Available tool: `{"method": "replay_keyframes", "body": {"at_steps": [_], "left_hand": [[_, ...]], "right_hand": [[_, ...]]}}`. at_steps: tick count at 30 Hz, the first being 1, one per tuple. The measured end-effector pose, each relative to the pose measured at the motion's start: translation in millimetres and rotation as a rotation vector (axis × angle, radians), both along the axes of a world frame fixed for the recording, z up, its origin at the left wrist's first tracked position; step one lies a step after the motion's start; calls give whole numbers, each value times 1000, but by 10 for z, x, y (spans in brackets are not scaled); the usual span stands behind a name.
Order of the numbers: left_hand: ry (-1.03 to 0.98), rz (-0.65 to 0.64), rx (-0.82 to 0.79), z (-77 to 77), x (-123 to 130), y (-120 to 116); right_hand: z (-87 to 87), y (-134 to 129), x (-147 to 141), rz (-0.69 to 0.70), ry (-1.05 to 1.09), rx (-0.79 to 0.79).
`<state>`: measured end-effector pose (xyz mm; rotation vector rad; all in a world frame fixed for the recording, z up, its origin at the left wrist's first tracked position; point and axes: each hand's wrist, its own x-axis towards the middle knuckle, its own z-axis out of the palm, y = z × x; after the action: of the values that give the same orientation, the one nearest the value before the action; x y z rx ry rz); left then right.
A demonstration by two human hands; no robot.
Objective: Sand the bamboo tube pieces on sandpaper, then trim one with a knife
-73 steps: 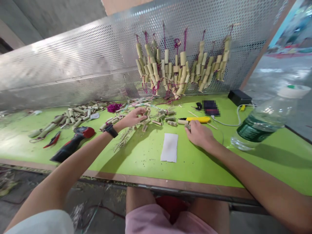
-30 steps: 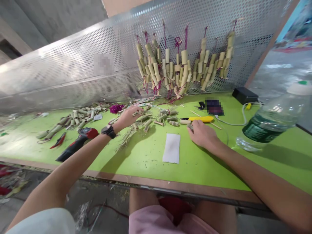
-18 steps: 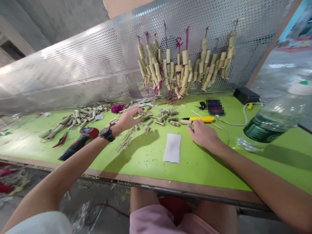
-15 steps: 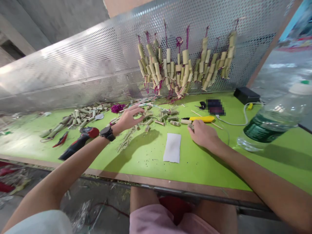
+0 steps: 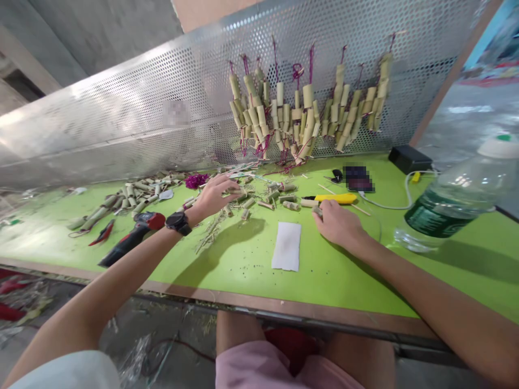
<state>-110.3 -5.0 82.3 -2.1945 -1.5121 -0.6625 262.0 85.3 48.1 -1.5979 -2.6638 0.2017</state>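
My left hand (image 5: pixel 214 197), with a black watch on its wrist, is held over the left side of several loose cut bamboo pieces (image 5: pixel 291 205). Its fingers are apart and slightly curled, and nothing shows in them. On the green table my right hand (image 5: pixel 338 222) rests with its fingers curled around a short bamboo piece (image 5: pixel 318 212), whose end pokes out by the thumb. Just beyond those fingers lie a paler bamboo piece (image 5: pixel 309 203) and a yellow utility knife (image 5: pixel 336 199). A white paper sheet (image 5: pixel 286 246) lies between my hands.
Strung bamboo pieces (image 5: pixel 308 121) hang on the perforated metal panel (image 5: pixel 194 81). To the left are a cordless drill (image 5: pixel 133 237), red-handled pliers (image 5: pixel 102 232) and a bamboo heap (image 5: pixel 133 192). A water bottle (image 5: pixel 450 200), black box (image 5: pixel 410 158) and cabled phone (image 5: pixel 358 178) are at right.
My left hand has shifted very slightly, with its fingers a little lower over the bamboo pieces. My right hand stays in place.
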Motion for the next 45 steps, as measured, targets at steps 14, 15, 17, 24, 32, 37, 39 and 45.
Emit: {"method": "replay_keyframes", "body": {"at_steps": [14,15,17,24,32,37,39,45], "left_hand": [[12,60,22,-38,-50,-17],[9,80,9,-41,-47,-16],[6,116,-25,-49,-37,-16],[-93,126,-72,-47,21,-47],[-169,164,-58,23,84,-101],[-106,163,-37,8,68,-93],[-96,159,-37,9,61,-90],[-113,191,-184,23,101,-10]], "right_hand": [[20,-1,-9,0,17,-25],[17,2,-9,1,19,-28],[10,7,-8,4,15,-25],[11,-1,-4,8,-1,-3],[-6,6,4,6,-3,14],[-30,22,6,10,3,17],[-31,26,4,10,1,13],[-11,15,1,7,0,6]]}}
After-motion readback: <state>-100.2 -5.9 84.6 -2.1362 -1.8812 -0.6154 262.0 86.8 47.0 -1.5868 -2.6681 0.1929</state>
